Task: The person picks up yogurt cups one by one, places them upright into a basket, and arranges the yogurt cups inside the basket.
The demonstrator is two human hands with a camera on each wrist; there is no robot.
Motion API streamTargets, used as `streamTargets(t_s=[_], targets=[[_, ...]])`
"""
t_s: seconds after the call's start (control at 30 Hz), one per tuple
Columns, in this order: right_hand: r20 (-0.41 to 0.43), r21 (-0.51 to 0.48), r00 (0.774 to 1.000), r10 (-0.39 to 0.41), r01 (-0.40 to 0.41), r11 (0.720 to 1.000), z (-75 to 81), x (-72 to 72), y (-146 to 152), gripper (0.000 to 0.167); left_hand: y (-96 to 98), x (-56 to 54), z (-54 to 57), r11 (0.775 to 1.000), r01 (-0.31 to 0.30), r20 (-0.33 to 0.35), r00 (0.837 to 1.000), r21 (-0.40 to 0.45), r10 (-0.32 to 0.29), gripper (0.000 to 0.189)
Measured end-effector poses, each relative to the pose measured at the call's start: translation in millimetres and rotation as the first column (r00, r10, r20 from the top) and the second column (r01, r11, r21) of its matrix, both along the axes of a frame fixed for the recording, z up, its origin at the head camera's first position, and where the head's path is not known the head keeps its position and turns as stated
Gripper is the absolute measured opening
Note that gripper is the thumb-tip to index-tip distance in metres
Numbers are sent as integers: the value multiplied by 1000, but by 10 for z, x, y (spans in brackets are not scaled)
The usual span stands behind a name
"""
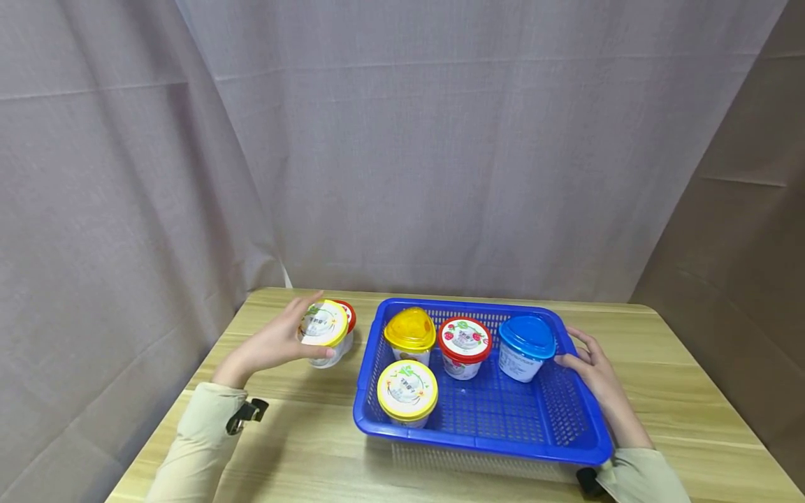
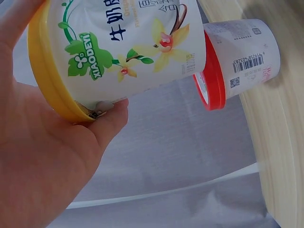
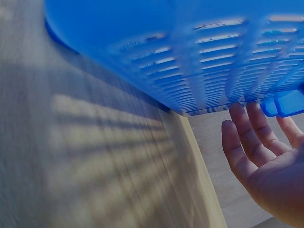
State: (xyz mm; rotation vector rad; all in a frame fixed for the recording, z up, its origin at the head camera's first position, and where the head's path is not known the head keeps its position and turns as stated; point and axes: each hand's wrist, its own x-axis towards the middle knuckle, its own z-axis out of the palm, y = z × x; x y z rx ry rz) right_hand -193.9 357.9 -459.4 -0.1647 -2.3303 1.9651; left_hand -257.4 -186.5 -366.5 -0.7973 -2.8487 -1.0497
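Observation:
In the head view my left hand (image 1: 277, 346) grips a white cup with a flat yellow lid (image 1: 323, 323), thumb and fingers on opposite sides. Green leaves and a yellow flower are printed on the cup (image 2: 128, 45) in the left wrist view. Close behind it, a red-lidded cup (image 1: 349, 316) stands on the table, partly hidden. My right hand (image 1: 597, 377) holds the right rim of a blue plastic basket (image 1: 472, 443), thumb over the edge. Several fingers (image 3: 242, 137) lie along the outside of its slotted wall in the right wrist view.
Inside the basket are a cup with a domed yellow lid (image 1: 410, 330), a red-lidded cup (image 1: 465, 342), a cup with a domed blue lid (image 1: 527, 337) and a flat yellow-lidded cup (image 1: 407, 391). Grey curtains (image 1: 440, 154) hang behind the wooden table (image 1: 679, 391).

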Motion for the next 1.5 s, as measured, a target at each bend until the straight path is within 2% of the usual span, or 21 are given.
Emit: streamTargets(t_s=[0.3,0.6,0.97,1.23,1.5], targets=[[4,-7,1000,5,-5,1000,17,6,-9,70,13,-1,15,1000,-2,-26,1000,11,2,114],[5,3,1000,2,-2,1000,13,8,-14,72,137,-18,108,999,29,-69,997,35,-26,113],[9,-7,1000,6,-5,1000,9,1,-10,72,379,-49,265,998,55,-63,997,30,-53,113],[15,0,1000,1,-1,1000,-10,-20,7,70,563,-75,354,994,101,-83,992,34,-98,114],[10,-3,1000,3,-3,1000,-13,-15,4,71,774,-72,477,990,142,-84,986,0,-142,116]])
